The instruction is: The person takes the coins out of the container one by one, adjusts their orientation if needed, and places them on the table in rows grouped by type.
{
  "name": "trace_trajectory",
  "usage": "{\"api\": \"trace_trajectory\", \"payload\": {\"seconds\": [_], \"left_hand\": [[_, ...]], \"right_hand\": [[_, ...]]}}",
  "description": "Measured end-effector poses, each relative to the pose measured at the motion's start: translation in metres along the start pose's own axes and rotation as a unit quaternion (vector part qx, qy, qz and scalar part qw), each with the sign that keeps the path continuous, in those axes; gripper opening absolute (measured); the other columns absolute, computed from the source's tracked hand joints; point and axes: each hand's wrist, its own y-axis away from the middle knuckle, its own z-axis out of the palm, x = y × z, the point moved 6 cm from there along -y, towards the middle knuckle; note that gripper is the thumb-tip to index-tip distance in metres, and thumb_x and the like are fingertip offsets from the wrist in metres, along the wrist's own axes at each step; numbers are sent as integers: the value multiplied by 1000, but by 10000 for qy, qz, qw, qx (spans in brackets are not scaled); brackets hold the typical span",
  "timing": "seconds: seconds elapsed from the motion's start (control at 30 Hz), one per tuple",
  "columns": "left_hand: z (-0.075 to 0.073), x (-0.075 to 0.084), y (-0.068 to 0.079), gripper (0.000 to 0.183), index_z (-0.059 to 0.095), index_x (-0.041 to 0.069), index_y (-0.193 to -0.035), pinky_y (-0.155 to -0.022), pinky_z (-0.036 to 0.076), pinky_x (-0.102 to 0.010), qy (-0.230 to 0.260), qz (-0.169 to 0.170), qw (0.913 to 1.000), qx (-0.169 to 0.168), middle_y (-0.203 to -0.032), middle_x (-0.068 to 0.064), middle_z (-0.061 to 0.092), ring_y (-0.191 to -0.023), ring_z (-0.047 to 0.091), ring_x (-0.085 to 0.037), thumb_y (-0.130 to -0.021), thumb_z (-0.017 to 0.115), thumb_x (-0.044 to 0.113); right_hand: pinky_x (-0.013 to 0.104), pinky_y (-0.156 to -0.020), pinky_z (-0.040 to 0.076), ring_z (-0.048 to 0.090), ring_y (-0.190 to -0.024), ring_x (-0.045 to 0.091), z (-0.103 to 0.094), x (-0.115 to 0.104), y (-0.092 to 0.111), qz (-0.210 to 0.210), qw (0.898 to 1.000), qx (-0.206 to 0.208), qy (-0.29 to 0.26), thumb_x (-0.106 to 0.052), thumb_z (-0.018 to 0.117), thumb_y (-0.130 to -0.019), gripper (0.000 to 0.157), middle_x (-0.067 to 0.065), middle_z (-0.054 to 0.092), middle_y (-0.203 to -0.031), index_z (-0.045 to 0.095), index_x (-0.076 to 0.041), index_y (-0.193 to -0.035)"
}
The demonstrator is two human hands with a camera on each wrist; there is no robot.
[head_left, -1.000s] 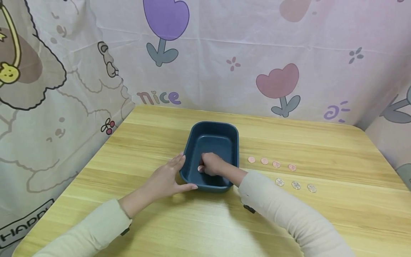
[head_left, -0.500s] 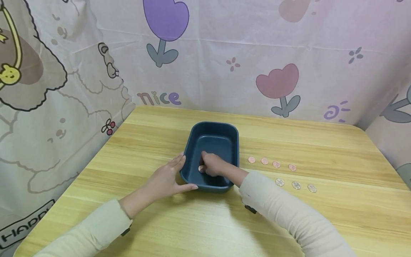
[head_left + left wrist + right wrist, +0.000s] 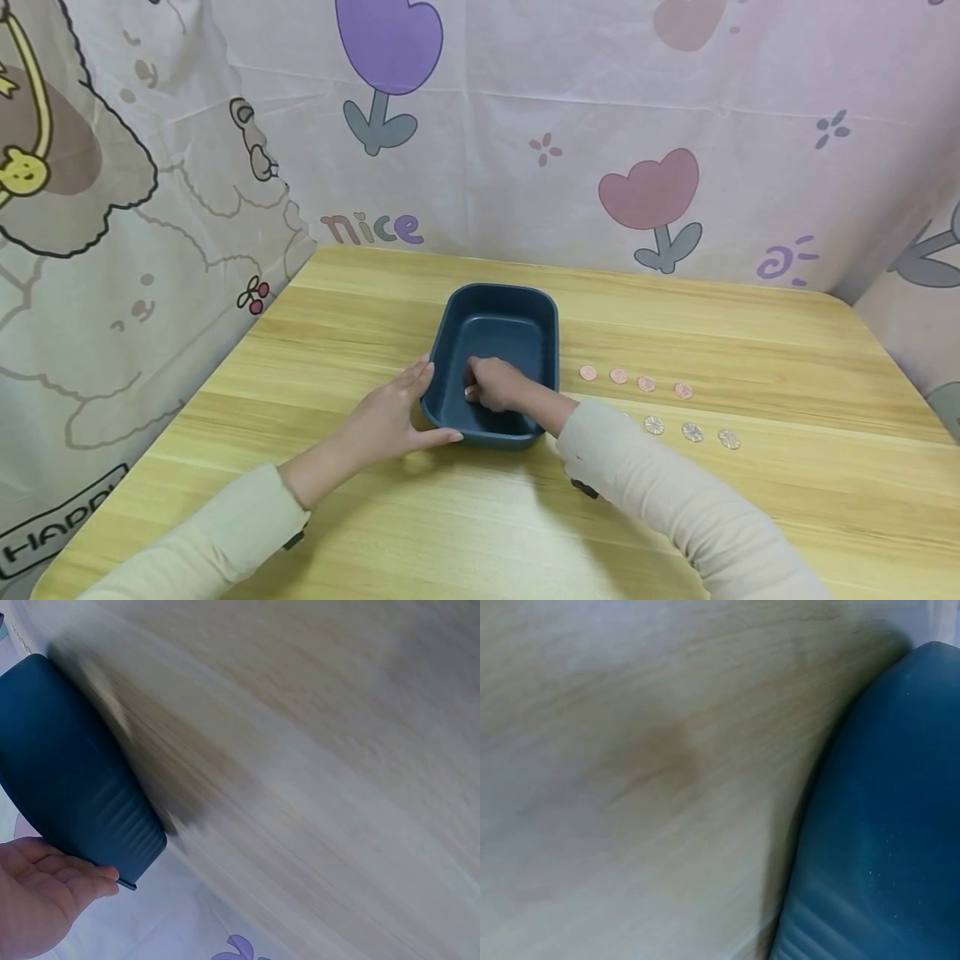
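Note:
In the head view, a dark blue rectangular container (image 3: 501, 437) sits on the wooden table. My left hand (image 3: 382, 419) grips its near left corner, thumb along the near rim and fingers against the left side. The left wrist view shows my left hand's fingers (image 3: 71, 881) at the rim of the container (image 3: 75, 757). My right hand (image 3: 495, 385) is inside the container, fingers curled, pinching a small coin (image 3: 471, 392) that is mostly hidden. The right wrist view shows only the outer wall of the container (image 3: 885, 825) and the tabletop; my right hand is out of that view.
Right of the container lies a row of several copper-coloured coins (image 3: 646, 384). Nearer me is a row of silver-coloured coins (image 3: 692, 432), its left end partly behind my right sleeve (image 3: 645, 475). A printed cloth (image 3: 510, 192) hangs behind the table (image 3: 337, 292).
My right hand's fingertips have shifted slightly, and less of the coin shows between them. The left hand and the container have stayed in place.

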Motion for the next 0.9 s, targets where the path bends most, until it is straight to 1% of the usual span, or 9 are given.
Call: {"api": "trace_trajectory", "payload": {"seconds": [0.1,0.17,0.33,0.5,0.6,0.73,0.9], "left_hand": [[0,0,0,96,40,-9,-135,-96,46,-49,-19,42,10000,28,-144,-26,35,-128,42,-41,-73,69,58],[0,-1,1,96,40,-8,-135,-97,45,-49,-3,16,10000,4,-145,-25,34,-129,41,-41,-73,68,58],[2,-1,1,97,39,-8,-136,-98,44,-48,65,-68,9999,-86,-146,-24,33,-130,40,-40,-72,68,59],[1,-1,1,97,40,-7,-136,-98,44,-48,61,-51,9999,-65,-146,-23,33,-130,40,-40,-72,68,60],[1,-1,0,97,40,-7,-136,-98,44,-48,43,-41,10000,-78,-146,-23,33,-130,40,-39,-72,67,61],[1,-1,-1,97,40,-7,-136,-99,43,-48,40,-50,9999,-101,-146,-23,33,-130,40,-39,-72,67,61],[0,0,-1,97,41,-7,-136,-99,43,-48,12,-58,9999,-116,-146,-23,33,-130,40,-40,-72,67,61]], "right_hand": [[28,-65,45,52,-72,17,0,0,0,-24,10000,36,-34,-20,58,-92,12,4,59,-84,54,-10,-97],[27,-63,44,52,-70,16,0,1,-1,-63,9998,121,-149,-20,59,-91,12,4,58,-81,54,-9,-94],[22,-58,40,49,-65,14,-3,7,-2,-40,9968,466,-652,-15,63,-89,14,4,55,-74,55,-5,-82],[20,-53,42,51,-59,12,-9,11,0,28,9926,668,-1018,-4,57,-89,14,5,56,-70,58,-4,-76],[21,-51,46,55,-54,12,-13,10,3,-108,9879,775,-1338,-1,54,-91,15,7,58,-68,59,-2,-77],[23,-50,50,55,-49,11,-20,11,9,-209,9789,970,-1787,-6,54,-93,16,9,60,-64,59,-1,-79],[23,-49,50,54,-47,10,-32,17,22,-182,9675,1222,-2206,-10,56,-92,16,11,61,-63,60,-1,-80]]}}
